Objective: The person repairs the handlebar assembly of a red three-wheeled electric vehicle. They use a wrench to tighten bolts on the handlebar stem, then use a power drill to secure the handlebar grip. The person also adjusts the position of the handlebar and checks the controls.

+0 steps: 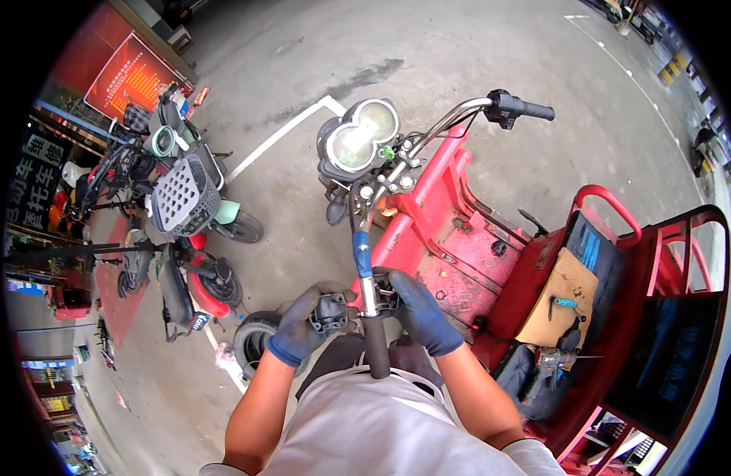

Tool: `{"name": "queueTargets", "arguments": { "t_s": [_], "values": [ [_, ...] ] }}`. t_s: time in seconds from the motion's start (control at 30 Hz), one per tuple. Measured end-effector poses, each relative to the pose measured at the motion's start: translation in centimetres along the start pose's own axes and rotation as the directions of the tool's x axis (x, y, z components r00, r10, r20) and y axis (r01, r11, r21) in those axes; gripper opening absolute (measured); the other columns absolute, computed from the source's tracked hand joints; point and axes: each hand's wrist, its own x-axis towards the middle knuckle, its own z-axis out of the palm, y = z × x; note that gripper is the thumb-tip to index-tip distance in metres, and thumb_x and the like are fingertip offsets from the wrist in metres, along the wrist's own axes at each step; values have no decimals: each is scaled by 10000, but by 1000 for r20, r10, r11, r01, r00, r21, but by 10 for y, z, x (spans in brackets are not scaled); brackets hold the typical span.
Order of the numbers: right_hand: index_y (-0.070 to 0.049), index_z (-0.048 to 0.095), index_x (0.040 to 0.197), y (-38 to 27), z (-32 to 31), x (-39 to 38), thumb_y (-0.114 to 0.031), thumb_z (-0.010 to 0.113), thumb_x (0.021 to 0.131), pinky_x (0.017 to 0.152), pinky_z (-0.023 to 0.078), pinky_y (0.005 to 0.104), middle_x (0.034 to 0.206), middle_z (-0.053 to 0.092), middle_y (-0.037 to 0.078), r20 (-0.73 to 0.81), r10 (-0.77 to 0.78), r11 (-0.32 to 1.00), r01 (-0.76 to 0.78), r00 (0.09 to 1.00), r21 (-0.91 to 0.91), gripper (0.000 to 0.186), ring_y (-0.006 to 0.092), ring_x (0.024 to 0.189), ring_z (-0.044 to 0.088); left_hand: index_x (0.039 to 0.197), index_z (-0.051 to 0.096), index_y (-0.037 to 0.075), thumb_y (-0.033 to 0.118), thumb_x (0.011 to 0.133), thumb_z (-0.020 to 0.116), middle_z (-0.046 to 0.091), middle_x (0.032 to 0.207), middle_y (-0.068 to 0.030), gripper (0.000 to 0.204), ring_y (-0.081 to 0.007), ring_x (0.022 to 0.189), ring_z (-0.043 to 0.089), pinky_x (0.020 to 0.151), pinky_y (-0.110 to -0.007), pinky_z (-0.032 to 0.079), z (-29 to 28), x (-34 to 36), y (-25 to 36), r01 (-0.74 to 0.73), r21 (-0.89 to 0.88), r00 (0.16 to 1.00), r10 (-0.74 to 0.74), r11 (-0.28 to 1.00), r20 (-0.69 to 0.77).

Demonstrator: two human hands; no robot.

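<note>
In front of my waist, a chrome handlebar [369,289] ends in a black rubber grip [376,349] pointing at me. Blue tape [361,250] wraps the bar farther up. My left hand [298,327], in a blue-and-grey work glove, is closed on a black switch housing [329,314] just left of the bar. On the bar's right side, my gloved right hand [426,311] has its fingers closed round another black switch piece [387,297] against the bar. The fingertips of both hands are partly hidden.
A red cargo tricycle [477,262] carries the handlebar and a twin-dial gauge [357,139]. On its seat lie cardboard [560,297], a turquoise-handled tool [565,302] and a power drill [548,365]. At left stand parked scooters [191,278], a grey basket [183,194] and a loose tyre [254,341].
</note>
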Motion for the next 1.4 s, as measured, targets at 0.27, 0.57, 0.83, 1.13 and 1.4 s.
{"name": "queueTargets", "arguments": {
  "t_s": [0.27, 0.57, 0.83, 1.13, 1.4],
  "values": [
    [-17, 453, 1359, 15, 20, -19, -405, 471, 1016, 888, 504, 319, 1148, 590, 87, -192, -144, 989, 138, 971, -48, 518, 160, 958, 607, 1238, 555, 56, 639, 968, 317, 639, 1177, -177, 686, -346, 991, 669, 816, -518, 570, -15, 19, 2, 187, -164, 982, -187, 969, 14],
    [-23, 438, 1363, 49, 50, -55, -388, 463, 1017, 756, 551, 350, 1031, 644, 134, -580, -360, 920, 177, 730, -349, 504, 212, 852, 651, 1242, 550, 17, 564, 995, 354, 645, 1154, -179, 631, -314, 1014, 661, 863, -491, 555, -31, 19, 33, 340, -368, 924, -236, 866, 300],
    [-1, 546, 1258, 39, 145, -75, -67, 755, 773, 850, 483, 384, 1079, 608, 163, -39, -822, 47, -1, 569, -999, 532, 304, 963, 604, 1325, 466, 36, 384, 1027, 408, 590, 1209, -139, 462, -305, 1160, 581, 987, -479, 481, -16, 7, 46, 343, -234, 908, -257, 910, 331],
    [-27, 606, 1116, 53, 141, -78, -121, 762, 814, 785, 485, 306, 1032, 641, 75, -343, -779, 486, 161, 524, -859, 353, 178, 872, 602, 1173, 547, 11, 179, 1010, 514, 626, 1011, -55, 236, -108, 900, 578, 807, -284, 496, 9, -2, 53, -278, 554, 880, -23, 785, 474],
    [-3, 633, 1054, 122, 1, -137, -126, 703, 878, 738, 490, 271, 920, 665, 30, -758, -530, 803, -63, 379, -593, 226, 99, 810, 592, 986, 631, 31, 188, 913, 636, 650, 775, -132, 173, -188, 677, 626, 660, -329, 505, -2, 28, 17, -348, 806, 929, 58, 478, 367]
  ]
}}
